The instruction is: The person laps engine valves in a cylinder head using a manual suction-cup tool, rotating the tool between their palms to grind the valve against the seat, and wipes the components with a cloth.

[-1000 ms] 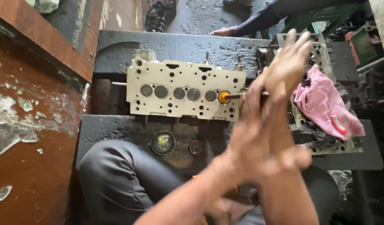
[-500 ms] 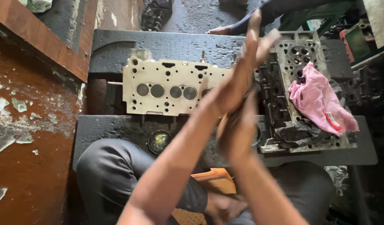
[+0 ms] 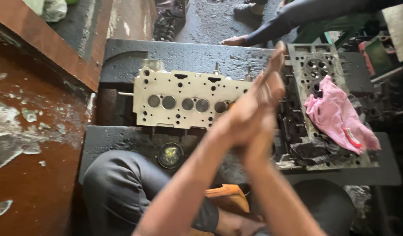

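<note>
2 hands (image 3: 254, 113) pressed together over pale cylinder head (image 3: 184, 100); dark greasy bench (image 3: 188, 54), pink rag (image 3: 337, 113).

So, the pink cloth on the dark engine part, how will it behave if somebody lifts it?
The pink cloth lies crumpled in soft folds, so it would probably hang limp and feel light. It drapes over the dark cylinder head, whose surface looks rough and greasy, so it might snag or come up soiled.
</note>
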